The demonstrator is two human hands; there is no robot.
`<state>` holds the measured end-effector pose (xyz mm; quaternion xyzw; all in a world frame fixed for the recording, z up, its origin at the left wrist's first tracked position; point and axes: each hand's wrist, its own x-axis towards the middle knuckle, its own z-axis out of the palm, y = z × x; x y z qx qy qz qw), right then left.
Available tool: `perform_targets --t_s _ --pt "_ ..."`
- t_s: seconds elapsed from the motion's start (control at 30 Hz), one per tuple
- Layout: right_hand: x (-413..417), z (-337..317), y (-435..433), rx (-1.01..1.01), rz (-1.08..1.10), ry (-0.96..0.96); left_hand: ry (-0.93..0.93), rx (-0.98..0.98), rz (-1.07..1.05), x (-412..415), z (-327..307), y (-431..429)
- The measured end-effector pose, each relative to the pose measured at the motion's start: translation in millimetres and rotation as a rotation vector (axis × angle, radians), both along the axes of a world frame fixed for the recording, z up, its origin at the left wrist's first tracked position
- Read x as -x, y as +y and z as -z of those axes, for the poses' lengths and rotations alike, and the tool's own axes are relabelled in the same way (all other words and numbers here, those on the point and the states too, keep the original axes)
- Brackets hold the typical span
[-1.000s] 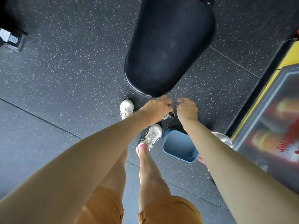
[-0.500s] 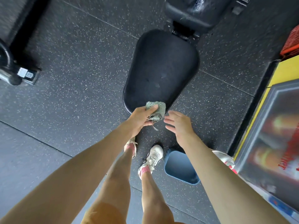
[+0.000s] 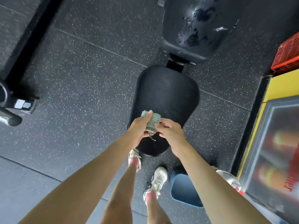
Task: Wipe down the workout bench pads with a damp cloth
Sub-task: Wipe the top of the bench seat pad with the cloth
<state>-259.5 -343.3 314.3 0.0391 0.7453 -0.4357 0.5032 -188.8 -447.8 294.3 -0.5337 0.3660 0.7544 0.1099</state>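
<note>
In the head view, the person stands at the narrow end of a black seat pad point(image 3: 166, 94) and looks down on it. Both hands meet above the near half of this pad. The left hand point(image 3: 138, 127) grips a green cloth point(image 3: 153, 119): the thumb lies up along its left side and the fingers are curled under it. The right hand point(image 3: 170, 134) comes from the other side, and its bent fingertips pinch the right edge of the cloth. The cloth is bunched between the two hands, and a darker patterned end with a loose thread hangs below them. I cannot tell if the cloth touches the pad.

Beyond the seat pad, joined to it by a bracket, is the back pad point(image 3: 194, 42), with torn spots on its surface. On the speckled floor point(image 3: 89, 78), a blue bucket point(image 3: 184, 189) stands beside the white shoe point(image 3: 157, 180), under the right forearm. A red crate point(image 3: 288, 52) is at the right edge.
</note>
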Motion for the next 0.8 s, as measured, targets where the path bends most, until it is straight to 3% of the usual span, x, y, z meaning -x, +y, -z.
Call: perform_targets --t_s 0.1,0.2,0.33,0.4,0.57,0.7,0.8 --pt "21 7 -24 -0.142 -0.092 0.246 -0.051 0.211 0.043 18 -2 -41" --pt "36 12 -36 -0.276 -0.145 0.433 -0.095 0.492 0.386 34 0 -73" --pt "52 21 -40 -0.355 -0.131 0.531 -0.025 0.627 0.666 67 3 -108" --pt "58 24 -41 -0.381 -0.105 0.556 -0.008 0.725 0.698 87 2 -125" --pt "74 30 -41 -0.491 -0.102 0.592 -0.102 1.180 0.805 140 10 -142" --pt "93 35 -41 -0.562 -0.047 0.609 -0.177 1.265 0.706 170 12 -113" --pt "102 39 -42 -0.575 -0.001 0.601 -0.075 1.363 0.746 175 16 -75"
